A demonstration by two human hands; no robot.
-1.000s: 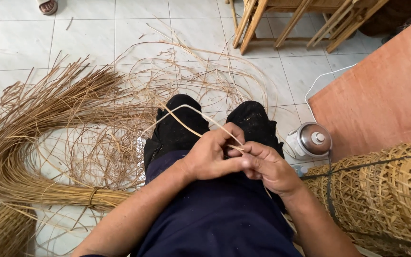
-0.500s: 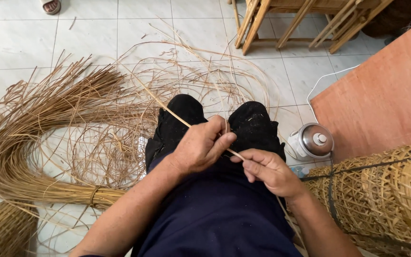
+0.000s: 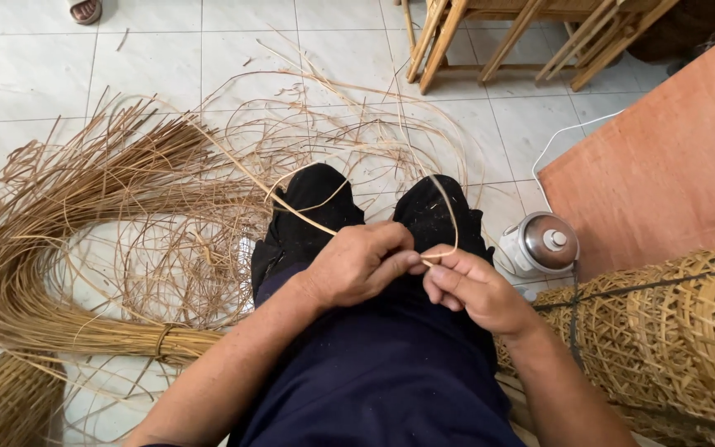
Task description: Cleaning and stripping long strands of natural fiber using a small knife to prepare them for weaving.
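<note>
Head view: loose rattan strands (image 3: 101,223) sprawl left, a woven basket (image 3: 672,331) and small cooker (image 3: 539,242) sit right. Both hands, left hand (image 3: 357,265) and right hand (image 3: 469,285), pinch a thin strip (image 3: 291,211) over the lap; it now loops, seemingly, above the right knee.

Your hands (image 3: 411,277) have open room above your lap; loose cane strands (image 3: 208,223) crowd the left, the woven basket (image 3: 680,339) and metal-lidded pot (image 3: 538,243) block the right.

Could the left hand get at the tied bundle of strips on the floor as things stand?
Probably yes. The bundle of strips lies on the floor by the left leg with nothing across the way, but the left hand is pinching a thin strip with the right hand.
</note>
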